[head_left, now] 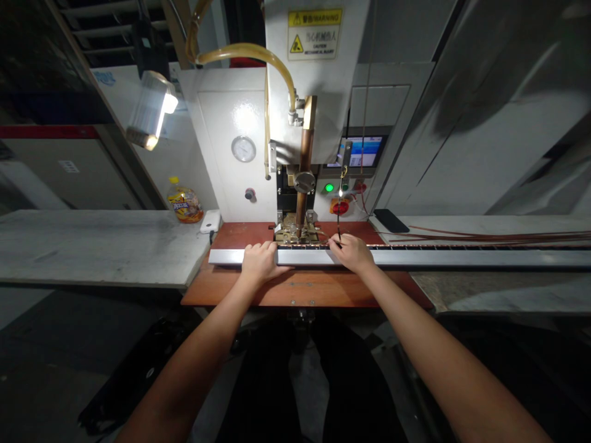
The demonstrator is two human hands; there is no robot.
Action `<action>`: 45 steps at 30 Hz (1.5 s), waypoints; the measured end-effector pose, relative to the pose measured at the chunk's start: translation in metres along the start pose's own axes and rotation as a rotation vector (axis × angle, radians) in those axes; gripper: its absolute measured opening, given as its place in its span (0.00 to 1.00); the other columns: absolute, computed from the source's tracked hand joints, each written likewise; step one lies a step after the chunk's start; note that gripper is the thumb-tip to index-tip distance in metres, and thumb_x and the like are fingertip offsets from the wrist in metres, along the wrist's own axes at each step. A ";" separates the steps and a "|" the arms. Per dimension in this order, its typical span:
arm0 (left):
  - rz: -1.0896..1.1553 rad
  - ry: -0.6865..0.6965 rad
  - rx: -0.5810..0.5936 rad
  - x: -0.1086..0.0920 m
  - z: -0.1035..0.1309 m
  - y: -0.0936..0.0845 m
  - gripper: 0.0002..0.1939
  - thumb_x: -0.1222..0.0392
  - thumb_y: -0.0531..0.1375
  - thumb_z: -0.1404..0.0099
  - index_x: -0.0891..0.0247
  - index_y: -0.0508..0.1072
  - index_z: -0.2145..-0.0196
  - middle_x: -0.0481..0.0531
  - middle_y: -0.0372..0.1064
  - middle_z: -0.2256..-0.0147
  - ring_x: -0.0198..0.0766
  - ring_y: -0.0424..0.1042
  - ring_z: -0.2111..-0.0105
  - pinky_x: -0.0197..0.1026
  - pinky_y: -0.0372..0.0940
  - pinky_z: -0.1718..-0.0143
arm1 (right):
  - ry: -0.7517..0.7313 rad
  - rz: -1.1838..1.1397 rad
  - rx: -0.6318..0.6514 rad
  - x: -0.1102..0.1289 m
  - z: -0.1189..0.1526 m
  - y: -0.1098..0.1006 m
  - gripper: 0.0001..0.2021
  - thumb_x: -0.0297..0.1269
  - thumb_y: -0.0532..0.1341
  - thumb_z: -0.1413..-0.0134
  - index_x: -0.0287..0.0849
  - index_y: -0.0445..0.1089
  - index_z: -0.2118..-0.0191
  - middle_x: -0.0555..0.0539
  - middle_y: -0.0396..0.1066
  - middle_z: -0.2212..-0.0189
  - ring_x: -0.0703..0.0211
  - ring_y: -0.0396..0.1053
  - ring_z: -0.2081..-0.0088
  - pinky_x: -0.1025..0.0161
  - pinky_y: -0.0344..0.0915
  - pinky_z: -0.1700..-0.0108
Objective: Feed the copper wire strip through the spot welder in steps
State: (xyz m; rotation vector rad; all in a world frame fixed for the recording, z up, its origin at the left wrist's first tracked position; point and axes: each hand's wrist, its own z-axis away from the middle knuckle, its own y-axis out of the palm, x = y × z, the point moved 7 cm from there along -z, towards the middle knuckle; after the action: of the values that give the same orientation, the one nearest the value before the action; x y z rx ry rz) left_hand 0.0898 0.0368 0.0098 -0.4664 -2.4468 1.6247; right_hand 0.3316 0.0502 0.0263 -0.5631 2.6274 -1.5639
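Observation:
My left hand [261,261] is closed over the left part of a long silver metal bar [307,256], its thumb stretched along the front edge. The bar lies across a red-brown wooden work plate [277,295] and runs off to the right. A row of dark segments shows along its back edge. My right hand [351,252] rests against the bar, fingers pinched round a thin dark stick [338,223] that points up. Between my hands, a copper-coloured electrode rod [302,160] of the machine comes down to small metal fixtures [295,232] just behind the bar.
A yellow hose [244,54] feeds the machine. A lit lamp [152,111] hangs at upper left. On the left table stand a bottle [184,202] and a white box [211,221]. A black phone [391,220] and brown strips [498,237] lie at right.

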 end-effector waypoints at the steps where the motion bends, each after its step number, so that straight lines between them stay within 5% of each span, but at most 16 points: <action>1: -0.003 -0.001 0.001 0.000 0.000 0.000 0.38 0.24 0.55 0.49 0.62 0.71 0.57 0.62 0.73 0.59 0.55 0.71 0.57 0.50 0.55 0.58 | -0.002 -0.001 -0.003 0.000 0.000 0.000 0.16 0.41 0.50 0.38 0.43 0.73 0.69 0.44 0.74 0.71 0.57 0.69 0.65 0.64 0.57 0.62; 14: -0.035 0.019 -0.019 -0.006 0.000 -0.001 0.37 0.25 0.56 0.49 0.63 0.70 0.60 0.61 0.73 0.60 0.53 0.71 0.59 0.49 0.55 0.59 | -0.040 -0.019 -0.070 -0.006 0.001 -0.001 0.15 0.41 0.51 0.39 0.43 0.71 0.71 0.45 0.73 0.72 0.57 0.68 0.68 0.64 0.56 0.65; 45: -0.043 0.003 0.087 -0.007 -0.014 -0.002 0.42 0.20 0.52 0.51 0.64 0.72 0.61 0.62 0.74 0.61 0.54 0.72 0.58 0.49 0.59 0.58 | -0.014 0.064 0.037 -0.009 -0.010 0.004 0.15 0.41 0.50 0.38 0.46 0.73 0.67 0.46 0.77 0.67 0.55 0.72 0.64 0.64 0.56 0.65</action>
State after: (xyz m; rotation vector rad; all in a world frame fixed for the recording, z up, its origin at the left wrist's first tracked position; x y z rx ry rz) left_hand 0.1000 0.0459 0.0169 -0.4004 -2.3557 1.7029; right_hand 0.3370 0.0629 0.0261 -0.4807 2.5733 -1.5816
